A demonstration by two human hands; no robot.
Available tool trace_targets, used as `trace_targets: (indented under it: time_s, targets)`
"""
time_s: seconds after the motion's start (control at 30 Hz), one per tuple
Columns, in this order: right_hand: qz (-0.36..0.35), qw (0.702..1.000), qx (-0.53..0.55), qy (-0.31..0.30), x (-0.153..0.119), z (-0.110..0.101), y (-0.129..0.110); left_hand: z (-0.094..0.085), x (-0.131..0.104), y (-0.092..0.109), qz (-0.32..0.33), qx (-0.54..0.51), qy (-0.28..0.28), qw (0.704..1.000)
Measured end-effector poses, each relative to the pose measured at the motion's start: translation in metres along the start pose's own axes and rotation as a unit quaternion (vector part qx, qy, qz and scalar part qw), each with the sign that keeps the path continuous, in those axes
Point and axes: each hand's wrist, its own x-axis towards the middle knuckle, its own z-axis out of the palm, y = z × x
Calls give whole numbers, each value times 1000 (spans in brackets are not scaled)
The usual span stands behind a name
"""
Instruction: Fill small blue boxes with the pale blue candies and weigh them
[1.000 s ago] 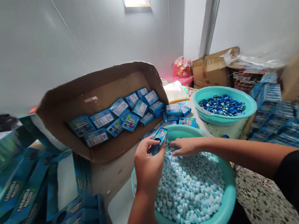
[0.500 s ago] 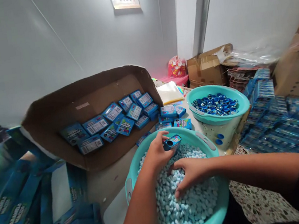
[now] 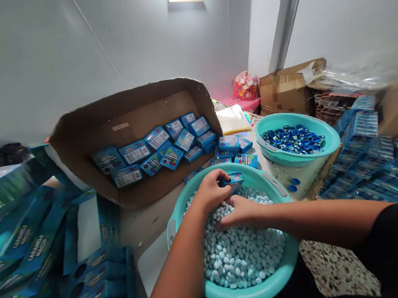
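My left hand (image 3: 210, 191) holds a small blue box (image 3: 233, 180) over the near teal basin (image 3: 240, 294), which is full of pale blue candies (image 3: 238, 251). My right hand (image 3: 242, 214) lies palm down on the candies just below the box, fingers curled into the pile; whether it grips any candies is hidden. Several filled small blue boxes (image 3: 155, 152) lie in the open cardboard carton (image 3: 122, 122) beyond the basin.
A second teal basin (image 3: 297, 153) with dark blue caps (image 3: 293, 139) stands at the right. Flat blue packaging (image 3: 32, 249) is piled at the left, more blue cartons (image 3: 376, 155) at the right. Brown cardboard boxes (image 3: 286, 86) and a red bag (image 3: 245, 85) sit by the back wall.
My left hand has lowered the small box closer to the candies. My right hand has moved up through the pile to just under the box.
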Motion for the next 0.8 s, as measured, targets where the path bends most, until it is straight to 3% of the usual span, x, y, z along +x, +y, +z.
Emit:
trace_targets:
  time_s: [0.07, 0.1, 0.27, 0.4, 0.57, 0.8]
  targets:
    - [-88, 995, -34, 5, 3, -2, 3, 1, 6, 10, 6, -11, -2, 1000]
    - [-100, 993, -52, 14, 5, -3, 4, 2, 10, 16, 13, -17, -7, 1000]
    - [-47, 990, -125, 51, 11, -8, 5, 7, 39, 29, 49, -34, -18, 998]
    - [-109, 990, -84, 31, 9, -14, 2, 2, 40, 14, 48, -16, 44, 998]
    - [-64, 997, 1, 37, 5, -16, -10, -7, 29, 3, 21, -21, 123, 992]
    - [-104, 985, 93, 98, 7, -22, -15, 1, 34, 12, -11, -218, 66, 974]
